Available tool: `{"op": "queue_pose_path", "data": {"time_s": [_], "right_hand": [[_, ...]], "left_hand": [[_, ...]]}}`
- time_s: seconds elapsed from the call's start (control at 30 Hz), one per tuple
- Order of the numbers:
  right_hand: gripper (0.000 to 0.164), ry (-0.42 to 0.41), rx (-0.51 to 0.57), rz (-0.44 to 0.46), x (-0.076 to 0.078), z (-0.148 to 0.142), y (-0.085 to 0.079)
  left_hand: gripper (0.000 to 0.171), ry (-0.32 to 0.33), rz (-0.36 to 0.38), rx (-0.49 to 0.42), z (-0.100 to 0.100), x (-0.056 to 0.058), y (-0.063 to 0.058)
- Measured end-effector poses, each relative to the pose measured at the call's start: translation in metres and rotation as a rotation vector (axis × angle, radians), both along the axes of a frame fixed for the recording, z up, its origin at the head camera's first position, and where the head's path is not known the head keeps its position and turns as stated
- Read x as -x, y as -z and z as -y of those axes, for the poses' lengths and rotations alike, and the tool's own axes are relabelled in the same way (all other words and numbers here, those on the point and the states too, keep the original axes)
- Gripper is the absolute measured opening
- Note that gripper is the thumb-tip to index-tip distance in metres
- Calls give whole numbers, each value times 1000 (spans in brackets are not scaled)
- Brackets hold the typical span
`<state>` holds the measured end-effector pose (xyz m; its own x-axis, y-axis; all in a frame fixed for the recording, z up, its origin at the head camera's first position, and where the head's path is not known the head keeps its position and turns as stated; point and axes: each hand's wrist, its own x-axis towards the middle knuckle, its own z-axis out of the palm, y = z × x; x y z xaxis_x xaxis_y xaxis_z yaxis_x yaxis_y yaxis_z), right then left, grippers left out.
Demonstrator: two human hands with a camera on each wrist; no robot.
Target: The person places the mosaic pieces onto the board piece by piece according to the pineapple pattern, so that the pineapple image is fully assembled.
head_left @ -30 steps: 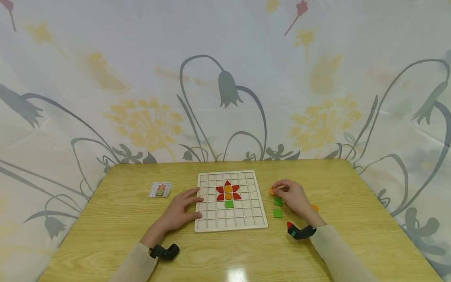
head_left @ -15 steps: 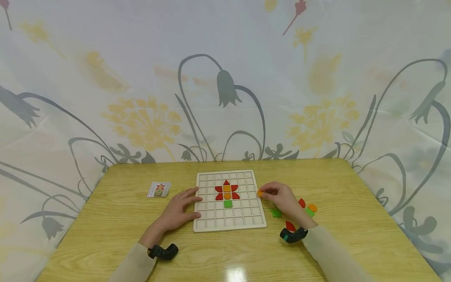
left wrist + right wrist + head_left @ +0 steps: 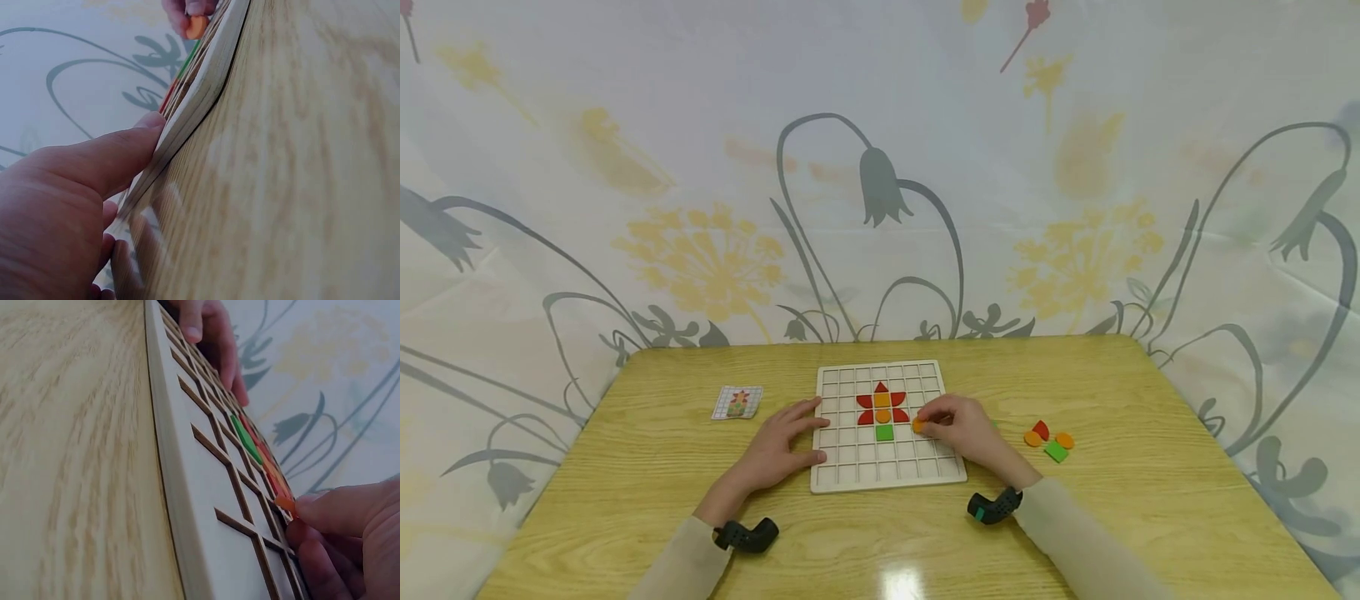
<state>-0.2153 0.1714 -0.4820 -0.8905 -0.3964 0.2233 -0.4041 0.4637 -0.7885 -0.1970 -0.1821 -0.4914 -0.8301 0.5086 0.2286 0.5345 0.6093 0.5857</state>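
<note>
A pale wooden grid board [image 3: 850, 475] lies on the table. Set in its cells are a red triangle [image 3: 881, 387], red petal-shaped pieces [image 3: 864, 418], an orange square [image 3: 882, 400], an orange disc [image 3: 883, 416] and a green square [image 3: 884, 432]. My left hand [image 3: 772, 450] rests its extended fingers and thumb against the board's left edge. Over the right part of the grid, my right hand [image 3: 964, 429] pinches a second orange disc [image 3: 285, 504] between thumb and fingers, just right of the red pieces. Part of this disc is hidden by the fingertips.
A small pattern card [image 3: 737, 402] with a similar coloured figure lies left of the board. To the right are loose pieces: orange discs [image 3: 1064, 440], a red piece [image 3: 1041, 430] and a green square [image 3: 1056, 451]. My right hand mostly hides another green piece [image 3: 995, 424].
My right hand has carried the orange disc leftward from the loose pieces to above the board. Pieces formerly behind that arm now show. The left hand stays at the board's edge.
</note>
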Motion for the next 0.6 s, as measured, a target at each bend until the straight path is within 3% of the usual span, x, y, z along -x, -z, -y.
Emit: {"op": "queue_pose_path", "data": {"time_s": [0.6], "right_hand": [[9,-64,-36,16,-4,19,3]], "left_hand": [[47,-2,-4,-4,-1,-1,-1]]}}
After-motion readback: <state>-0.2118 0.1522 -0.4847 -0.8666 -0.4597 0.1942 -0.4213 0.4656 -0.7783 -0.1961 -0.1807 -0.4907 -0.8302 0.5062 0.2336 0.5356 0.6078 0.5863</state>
